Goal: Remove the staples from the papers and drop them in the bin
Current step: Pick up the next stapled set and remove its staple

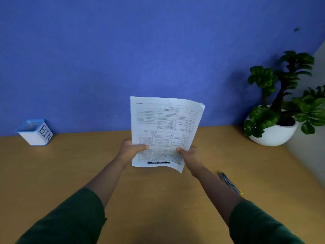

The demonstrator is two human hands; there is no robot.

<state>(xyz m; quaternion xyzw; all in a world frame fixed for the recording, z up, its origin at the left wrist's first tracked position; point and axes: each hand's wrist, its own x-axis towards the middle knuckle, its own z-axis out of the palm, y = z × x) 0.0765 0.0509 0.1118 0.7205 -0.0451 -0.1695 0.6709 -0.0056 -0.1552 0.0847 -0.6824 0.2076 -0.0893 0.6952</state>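
The bench [70, 173] carries every item except the papers. A potted plant [281, 106] stands at the far right corner, well to the right of the fingers.

The papers [165, 127] are held upright above the bench, between both hands, printed side toward the camera. The left hand [131, 149] grips the lower left edge, with the thumb across the front sheet. The right hand [189, 154] grips the lower right edge in the same manner. Both sets of fingers are closed on the stack. No staple can be made out; the print is blurred.

The bin [35, 132], labelled BIN, stands well to the left of the fingers, near the wall. Its contents cannot be seen.

A metal tool with a yellow tip [230, 183], probably the staple remover, lies on the bench, near the right forearm and untouched.

Assessment: removal appears not yet begun. Locating each staple, extracting it and dropping it in the bin all remain.
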